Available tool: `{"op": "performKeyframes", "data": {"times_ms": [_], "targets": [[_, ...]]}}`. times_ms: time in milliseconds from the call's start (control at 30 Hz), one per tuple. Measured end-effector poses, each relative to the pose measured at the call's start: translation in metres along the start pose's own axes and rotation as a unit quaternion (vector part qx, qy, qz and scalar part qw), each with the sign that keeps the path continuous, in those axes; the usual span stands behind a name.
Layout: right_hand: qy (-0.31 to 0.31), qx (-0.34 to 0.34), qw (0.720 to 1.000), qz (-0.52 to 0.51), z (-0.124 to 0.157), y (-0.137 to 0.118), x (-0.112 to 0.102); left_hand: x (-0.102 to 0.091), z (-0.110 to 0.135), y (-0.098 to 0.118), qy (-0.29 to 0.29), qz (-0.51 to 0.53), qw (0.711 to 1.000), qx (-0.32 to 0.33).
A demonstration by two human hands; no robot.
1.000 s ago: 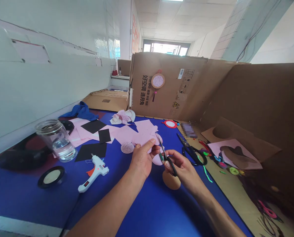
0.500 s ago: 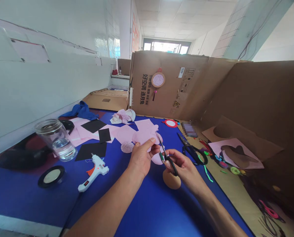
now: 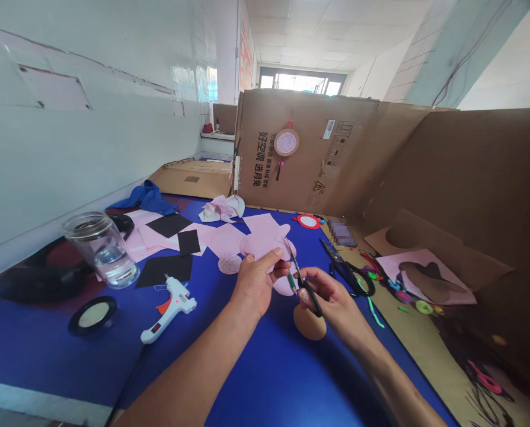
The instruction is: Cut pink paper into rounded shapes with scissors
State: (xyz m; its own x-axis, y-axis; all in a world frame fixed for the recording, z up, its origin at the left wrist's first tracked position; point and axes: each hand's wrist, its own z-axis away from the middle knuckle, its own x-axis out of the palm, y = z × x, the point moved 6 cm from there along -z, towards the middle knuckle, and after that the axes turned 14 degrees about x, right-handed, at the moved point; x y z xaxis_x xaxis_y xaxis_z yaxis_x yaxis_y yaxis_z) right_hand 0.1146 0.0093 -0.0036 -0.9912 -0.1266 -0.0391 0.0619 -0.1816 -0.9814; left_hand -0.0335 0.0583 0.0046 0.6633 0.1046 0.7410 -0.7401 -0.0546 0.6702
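My left hand (image 3: 258, 279) pinches a sheet of pink paper (image 3: 265, 243) with a rounded, lobed outline, thumb on top. My right hand (image 3: 325, 293) is closed round the black handles of a pair of scissors (image 3: 310, 296). The blades point up and away and lie at the right edge of the paper. Between the two hands, a green pencil (image 3: 291, 283) slants; which fingers hold it I cannot tell. Under my right hand a round tan cardboard disc (image 3: 309, 324) lies on the blue table (image 3: 251, 379).
To the left are a white glue gun (image 3: 169, 311), a roll of black tape (image 3: 92, 315) and a glass jar (image 3: 111, 255) with water. Larger black scissors (image 3: 347, 270) lie at right. Black card (image 3: 167, 271) and more pink paper (image 3: 227, 240) lie behind. Cardboard walls (image 3: 309, 160) stand beyond.
Almost nothing differs. The view has shifted slightly, and both hands keep nearly the same pose at the paper's edge.
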Motion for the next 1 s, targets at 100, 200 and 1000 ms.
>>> {"op": "performKeyframes", "data": {"times_ms": [100, 200, 1000], "targets": [[0.006, -0.001, 1.000, 0.003, 0.001, -0.001, -0.001, 0.001, 0.000, 0.000, -0.012, -0.006, 1.000, 0.002], [0.008, -0.001, 1.000, 0.008, 0.001, -0.001, -0.002, 0.001, 0.000, 0.000, -0.017, -0.008, 1.000, 0.003], [0.012, -0.003, 0.999, 0.037, 0.001, 0.001, -0.015, -0.001, -0.008, 0.004, -0.067, -0.056, 0.996, -0.011]]}}
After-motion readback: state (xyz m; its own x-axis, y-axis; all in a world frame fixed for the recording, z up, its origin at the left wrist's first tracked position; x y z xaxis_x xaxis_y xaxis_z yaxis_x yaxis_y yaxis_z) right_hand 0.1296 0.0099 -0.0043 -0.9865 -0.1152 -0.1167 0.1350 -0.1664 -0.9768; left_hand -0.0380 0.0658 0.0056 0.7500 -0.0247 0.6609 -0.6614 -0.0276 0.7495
